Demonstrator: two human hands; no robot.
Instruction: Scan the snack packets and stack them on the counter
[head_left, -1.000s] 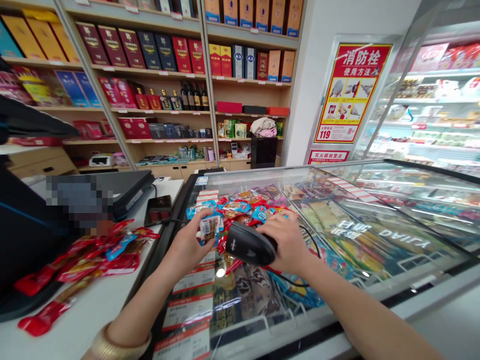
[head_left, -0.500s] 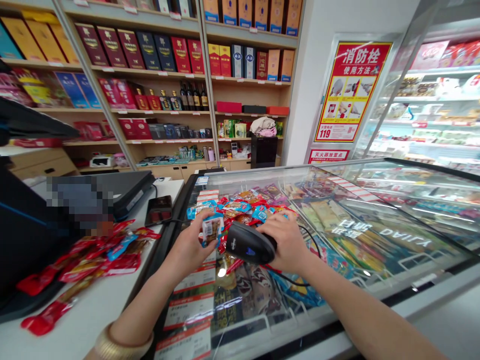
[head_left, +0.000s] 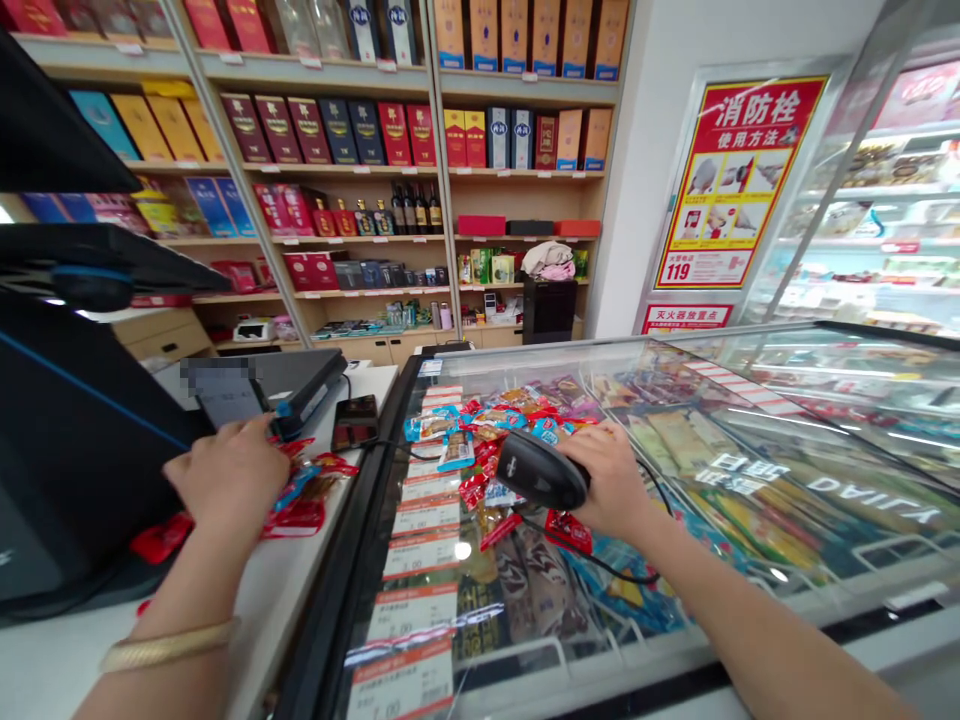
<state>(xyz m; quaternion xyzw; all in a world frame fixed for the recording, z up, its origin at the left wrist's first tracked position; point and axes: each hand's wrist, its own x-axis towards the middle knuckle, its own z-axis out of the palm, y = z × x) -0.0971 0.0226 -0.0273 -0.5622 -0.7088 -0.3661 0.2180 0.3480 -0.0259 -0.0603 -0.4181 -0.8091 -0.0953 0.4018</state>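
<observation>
Glass-topped freezer across lower right, boxed shelves at upper left, rounded black scanner mid-frame, grasped by right hand, left hand over shiny red-and-blue packets at left, its grip hard to tell.

passable: over price labels | obstacles: scanner, cord, terminal

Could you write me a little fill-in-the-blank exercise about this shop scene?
1. The right hand holds a black barcode ____.
2. The gold-coloured bangle is on the ____ wrist.
3. The large red poster shows the three-digit number ____.
4. Red and blue packets lie on the freezer's ____ top.

Missing words: scanner; left; 119; glass.
</observation>
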